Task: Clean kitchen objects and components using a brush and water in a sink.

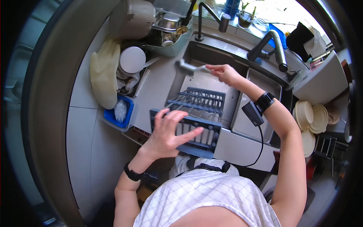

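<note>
My left hand (170, 133) grips the near end panel of a blue-grey dish rack (195, 106), its thumb and fingers spread over the slotted plastic. The rack is tilted, its near end over the counter's front edge and its far end in the sink (227, 110). In my right hand (225, 74) is the handle of a grey-and-white scrub brush (190, 67). The brush is slightly blurred, with dark bristles facing down. It is over the far left part of the sink, apart from the rack.
A dark faucet (210, 14) and a thicker grey faucet (270, 48) stand behind the sink. A steel tray (251, 124) lies at its right side. To the left are a rubber glove (105, 73), a blue container (123, 112) and a green basin (170, 49). Cream-coloured containers (309, 116) stand right.
</note>
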A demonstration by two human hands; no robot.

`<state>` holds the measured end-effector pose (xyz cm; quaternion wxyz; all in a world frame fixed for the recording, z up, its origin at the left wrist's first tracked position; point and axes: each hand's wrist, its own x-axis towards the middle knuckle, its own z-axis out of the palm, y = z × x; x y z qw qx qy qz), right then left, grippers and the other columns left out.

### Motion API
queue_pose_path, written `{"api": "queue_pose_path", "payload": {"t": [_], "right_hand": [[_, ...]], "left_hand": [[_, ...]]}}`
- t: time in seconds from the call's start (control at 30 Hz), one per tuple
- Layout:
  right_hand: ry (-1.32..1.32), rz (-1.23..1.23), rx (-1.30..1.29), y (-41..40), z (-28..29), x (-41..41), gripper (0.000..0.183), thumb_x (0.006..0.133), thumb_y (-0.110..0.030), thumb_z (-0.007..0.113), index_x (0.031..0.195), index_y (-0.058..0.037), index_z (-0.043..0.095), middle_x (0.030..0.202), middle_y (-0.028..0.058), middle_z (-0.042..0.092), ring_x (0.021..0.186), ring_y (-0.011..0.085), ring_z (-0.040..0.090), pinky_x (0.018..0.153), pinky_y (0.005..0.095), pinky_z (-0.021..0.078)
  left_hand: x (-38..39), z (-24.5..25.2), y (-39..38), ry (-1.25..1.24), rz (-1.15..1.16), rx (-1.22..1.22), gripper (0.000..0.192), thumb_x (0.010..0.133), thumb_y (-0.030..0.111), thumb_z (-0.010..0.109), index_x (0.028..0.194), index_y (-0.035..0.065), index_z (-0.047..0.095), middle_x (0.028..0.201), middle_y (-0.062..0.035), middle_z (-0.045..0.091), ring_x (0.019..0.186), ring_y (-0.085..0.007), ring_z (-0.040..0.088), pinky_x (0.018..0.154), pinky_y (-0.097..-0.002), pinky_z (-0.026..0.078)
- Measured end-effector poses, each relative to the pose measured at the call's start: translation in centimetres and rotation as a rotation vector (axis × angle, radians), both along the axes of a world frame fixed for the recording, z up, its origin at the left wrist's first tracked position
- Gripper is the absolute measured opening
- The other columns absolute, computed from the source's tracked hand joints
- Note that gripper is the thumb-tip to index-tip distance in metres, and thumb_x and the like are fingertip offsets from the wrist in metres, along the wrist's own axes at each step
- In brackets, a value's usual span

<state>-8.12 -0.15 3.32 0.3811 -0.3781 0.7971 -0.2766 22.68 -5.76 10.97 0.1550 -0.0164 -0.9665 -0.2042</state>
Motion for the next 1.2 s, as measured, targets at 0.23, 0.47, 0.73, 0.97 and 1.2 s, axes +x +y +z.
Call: {"api": "queue_pose_path", "payload": {"t": [0.23,0.47,0.73,0.97,1.2], "right_hand": [[-0.087,-0.377,-0.006,16.6,-0.1,-2.4,0.037,0.091,-0.026,0.054,0.127,-0.0178,0.057,0.065,0.0021,0.054,0.053,0.0085,0.046,0.046,0.0243,0.0397],[0.306,-0.637,0.331,34.1,-12.7,-4.8,0.024,0.086,-0.022,0.057,0.096,-0.0006,0.058,0.072,0.015,0.062,0.071,0.0325,0.062,0.064,0.0404,0.0459],[0.346,-0.172,0.009,17.2,-3.8,-3.8,0.025,0.086,-0.023,0.058,0.106,-0.0083,0.061,0.092,0.0173,0.065,0.088,0.0353,0.062,0.075,0.0428,0.0471],[0.397,-0.028,0.109,-1.0,-13.8,-5.6,0.026,0.088,-0.029,0.052,0.104,-0.0133,0.065,0.096,0.0152,0.066,0.095,0.0347,0.061,0.081,0.0437,0.048],[0.158,0.16,0.115,-2.7,-21.1,-3.6,0.027,0.088,-0.026,0.053,0.106,-0.0127,0.067,0.101,0.0162,0.065,0.095,0.0318,0.062,0.082,0.0401,0.0486]], "left_hand": [[3.9,-0.3,1.0,0.231,0.456,0.177,0.076,0.057,0.017,0.078,0.128,0.0132,0.052,0.129,-0.0206,0.038,0.118,-0.0373,0.04,0.099,-0.0442,0.029],[5.0,-1.0,3.8,0.465,0.866,0.585,0.093,0.064,0.003,0.071,0.142,-0.0019,0.021,0.141,-0.0163,0.027,0.129,-0.0285,0.03,0.108,-0.0403,0.02],[6.8,-3.1,5.1,0.65,0.983,0.475,0.075,0.067,0.009,0.065,0.135,0.0014,0.034,0.13,-0.0138,0.042,0.114,-0.0234,0.041,0.096,-0.0329,0.033],[12.8,-11.1,5.4,0.669,1.011,0.771,0.077,0.072,0.002,0.062,0.138,-0.0042,0.024,0.141,-0.0195,0.031,0.127,-0.0321,0.033,0.107,-0.0407,0.024],[7.6,-11.2,2.9,0.777,1.026,0.565,0.075,0.075,0.0,0.055,0.14,-0.0046,0.016,0.141,-0.0219,0.029,0.128,-0.0327,0.032,0.106,-0.0427,0.026]]}}
